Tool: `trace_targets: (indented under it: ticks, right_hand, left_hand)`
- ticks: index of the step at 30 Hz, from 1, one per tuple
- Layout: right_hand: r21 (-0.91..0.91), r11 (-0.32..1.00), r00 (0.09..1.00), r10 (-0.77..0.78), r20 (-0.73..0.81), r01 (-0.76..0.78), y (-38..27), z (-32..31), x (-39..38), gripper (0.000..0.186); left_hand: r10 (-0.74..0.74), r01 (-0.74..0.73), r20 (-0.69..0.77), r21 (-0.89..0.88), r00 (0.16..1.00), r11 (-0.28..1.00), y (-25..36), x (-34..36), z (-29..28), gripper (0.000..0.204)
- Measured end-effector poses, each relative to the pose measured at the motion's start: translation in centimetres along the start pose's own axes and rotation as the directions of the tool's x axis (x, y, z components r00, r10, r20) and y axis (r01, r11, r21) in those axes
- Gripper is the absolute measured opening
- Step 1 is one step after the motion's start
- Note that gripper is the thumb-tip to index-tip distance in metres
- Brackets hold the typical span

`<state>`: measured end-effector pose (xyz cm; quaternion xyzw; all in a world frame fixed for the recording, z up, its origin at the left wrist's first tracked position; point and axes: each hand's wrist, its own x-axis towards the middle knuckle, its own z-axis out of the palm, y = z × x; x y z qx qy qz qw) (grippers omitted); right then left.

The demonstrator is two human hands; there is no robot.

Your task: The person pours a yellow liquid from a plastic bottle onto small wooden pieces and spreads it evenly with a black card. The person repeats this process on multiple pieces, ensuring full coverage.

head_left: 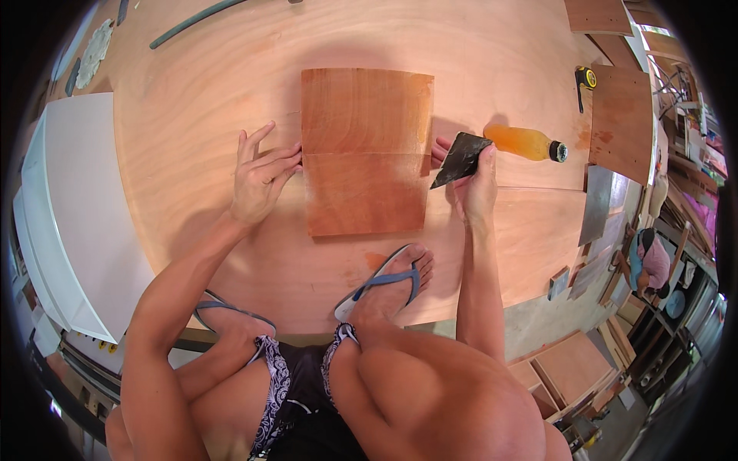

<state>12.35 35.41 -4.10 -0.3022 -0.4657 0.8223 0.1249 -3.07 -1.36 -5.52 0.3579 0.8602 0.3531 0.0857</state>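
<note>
A reddish-brown rectangular wooden board (367,192), with a seam across its middle and glossy patches along its right side, lies in front of me on the large plywood surface. My left hand (261,178) is at its left edge, fingers spread, with fingertips touching or almost touching the wood. Between the thumb and fingers of my right hand (478,184) is a thin, dark, flat piece (463,160) that looks like sandpaper. Some of that hand's fingers are hidden behind it, and others reach toward the board's right edge. An orange-filled bottle (519,141) with a black cap lies just beyond.
A tape measure (586,77) is at the far right near a brown panel (621,115). White panels (92,207) stand at the left, and a dark hose (196,23) lies at the back. My sandalled foot (392,280) rests near the board. A person (652,261) bends down at right.
</note>
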Motion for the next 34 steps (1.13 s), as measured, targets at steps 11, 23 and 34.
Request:
trace_targets:
  ticks: [11, 23, 34]
  right_hand:
    - [0.003, 0.999, 0.999, 0.05, -0.021, -0.05, 0.7, -0.3, -0.5, 0.064]
    - [-0.032, 0.956, 0.817, 0.231, -0.528, -0.291, -1.7, 4.3, -0.5, 0.05]
    - [-0.154, 0.978, 0.971, 0.104, -0.215, -0.139, -0.5, 1.7, -3.6, 0.046]
  left_hand:
    - [0.014, -0.013, -0.057, 0.017, 0.998, 1.0, -0.2, -0.1, 0.4, 0.018]
    - [-0.107, 0.105, -0.02, -0.07, 0.994, 0.992, 0.8, 0.5, -0.1, 0.018]
    - [-0.103, 0.103, -0.014, -0.046, 0.995, 0.994, 0.5, 0.3, -0.1, 0.017]
